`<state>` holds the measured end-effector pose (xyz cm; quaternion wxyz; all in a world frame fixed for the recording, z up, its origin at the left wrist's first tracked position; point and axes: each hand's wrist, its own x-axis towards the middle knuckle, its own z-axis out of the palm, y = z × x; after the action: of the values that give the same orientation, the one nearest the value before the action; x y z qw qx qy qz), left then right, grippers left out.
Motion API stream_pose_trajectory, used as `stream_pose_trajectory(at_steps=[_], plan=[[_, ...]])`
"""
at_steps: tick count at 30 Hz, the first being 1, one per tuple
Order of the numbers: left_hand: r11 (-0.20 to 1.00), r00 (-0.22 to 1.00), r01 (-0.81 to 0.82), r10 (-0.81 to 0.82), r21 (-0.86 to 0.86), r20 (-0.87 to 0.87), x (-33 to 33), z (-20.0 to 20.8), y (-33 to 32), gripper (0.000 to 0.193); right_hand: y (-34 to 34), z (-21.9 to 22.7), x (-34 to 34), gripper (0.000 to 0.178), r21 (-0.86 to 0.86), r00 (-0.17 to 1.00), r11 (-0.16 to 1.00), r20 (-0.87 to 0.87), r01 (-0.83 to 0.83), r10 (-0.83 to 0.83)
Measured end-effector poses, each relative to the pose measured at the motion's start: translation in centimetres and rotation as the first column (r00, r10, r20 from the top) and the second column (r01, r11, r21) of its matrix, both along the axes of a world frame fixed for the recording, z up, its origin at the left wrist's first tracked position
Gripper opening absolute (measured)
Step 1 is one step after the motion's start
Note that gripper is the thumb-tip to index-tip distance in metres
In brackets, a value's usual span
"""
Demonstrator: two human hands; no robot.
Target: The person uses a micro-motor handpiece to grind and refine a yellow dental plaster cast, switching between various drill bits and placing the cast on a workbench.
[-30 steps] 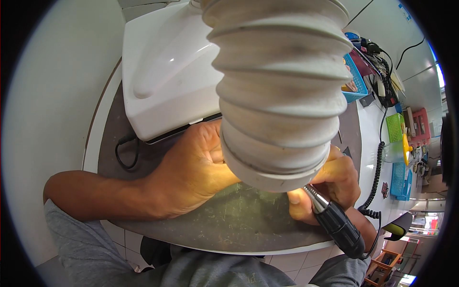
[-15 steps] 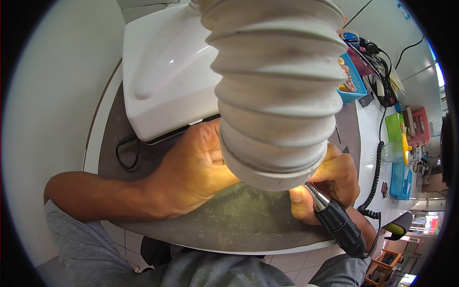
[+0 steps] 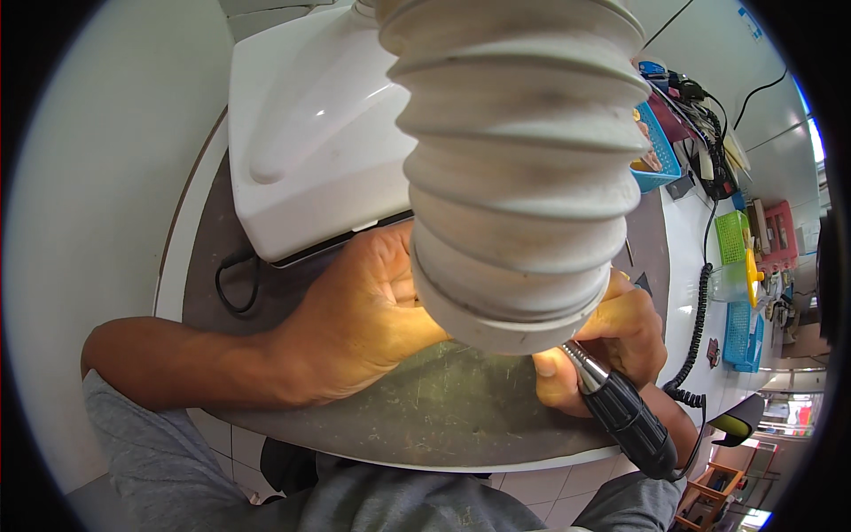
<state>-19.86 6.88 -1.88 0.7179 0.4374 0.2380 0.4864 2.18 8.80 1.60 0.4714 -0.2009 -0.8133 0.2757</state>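
Note:
A wide ribbed white hose (image 3: pixel 519 168) hangs down in front of the camera and hides the spot where both hands meet. My left hand (image 3: pixel 359 319) rests on the grey work mat (image 3: pixel 443 417), its fingers curled under the hose mouth; what they hold is hidden. My right hand (image 3: pixel 612 341) grips a black rotary handpiece (image 3: pixel 620 412) with a silver tip, like a pen, pointing up-left under the hose.
A white box-shaped machine (image 3: pixel 310 133) stands behind the hands, with a black cable (image 3: pixel 232 288) looping at its left. A coiled black cord (image 3: pixel 696 332) runs along the right. Blue (image 3: pixel 656 160), green and pink baskets sit on the white counter at the far right.
My right hand and the handpiece have shifted very slightly; the left hand stays in place.

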Motion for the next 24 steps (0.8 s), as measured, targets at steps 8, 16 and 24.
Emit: stream_pose_trajectory(at_steps=[8,16,24], plan=[[0.999,0.998,0.024,-0.026,-0.035,-0.064,-0.5,0.7,-0.2,0.041,0.2,-0.3,-0.1,0.031,-0.023,1.000,0.999,-0.001,-0.022,0.022],[0.989,0.995,-0.099,0.097,-0.108,-0.024,-0.5,2.6,-1.1,0.041,0.2,-0.3,0.0,0.031,-0.020,1.000,0.999,0.003,-0.029,0.030],[1.000,1.000,-0.018,0.018,-0.023,0.020,-0.6,1.5,-0.7,0.040,0.1,0.0,0.1,0.029,0.006,1.000,1.000,0.029,-0.011,0.011]])
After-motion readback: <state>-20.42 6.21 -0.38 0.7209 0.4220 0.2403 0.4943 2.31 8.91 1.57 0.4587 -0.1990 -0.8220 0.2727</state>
